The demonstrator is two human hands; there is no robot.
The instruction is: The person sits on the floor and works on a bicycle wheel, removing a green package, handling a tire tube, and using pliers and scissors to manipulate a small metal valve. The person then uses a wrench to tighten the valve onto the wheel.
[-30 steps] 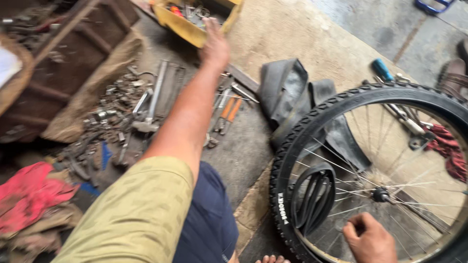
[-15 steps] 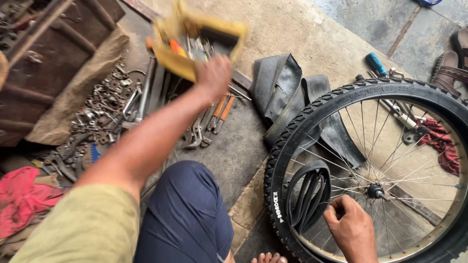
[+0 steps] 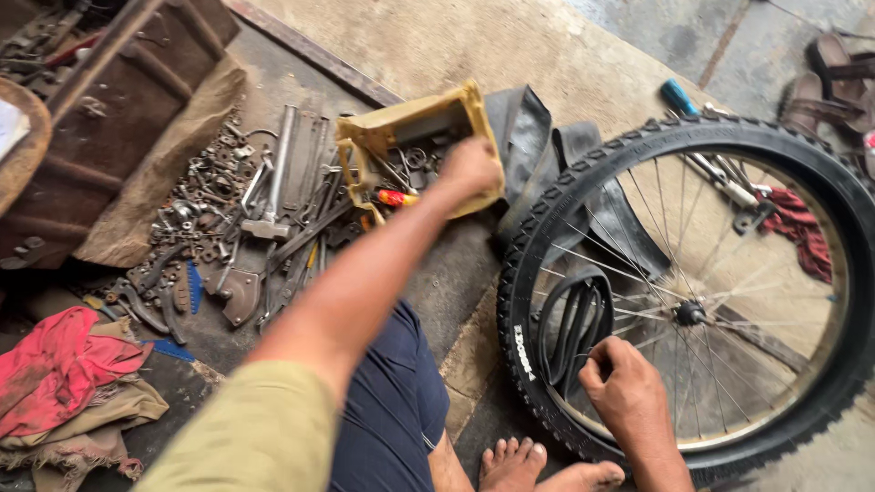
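Note:
My left hand (image 3: 469,169) grips the near edge of a yellow plastic tray (image 3: 410,128) that holds small tools, among them a red-handled one (image 3: 394,198). The tray is tilted and sits over the floor just left of a bicycle wheel (image 3: 547,228) with a knobby black tyre. My right hand (image 3: 629,392) rests inside the wheel by the lower rim. Its fingers are curled on the end of a folded black inner tube (image 3: 570,323). The wheel lies flat, with its hub (image 3: 690,314) in the middle.
Wrenches, a hammer (image 3: 269,210), nuts and bolts litter the floor at left. A dark wooden crate (image 3: 100,118) stands at far left, with red and tan rags (image 3: 64,374) below it. Black rubber pieces (image 3: 538,137) lie behind the wheel, next to a blue-handled tool (image 3: 679,96), a red cloth (image 3: 802,228) and sandals (image 3: 834,77). My bare toes (image 3: 519,460) are by the tyre.
My left hand took hold of the yellow tray far away and has drawn it toward me and to the right, up to the wheel. My right hand stayed by the inner tube.

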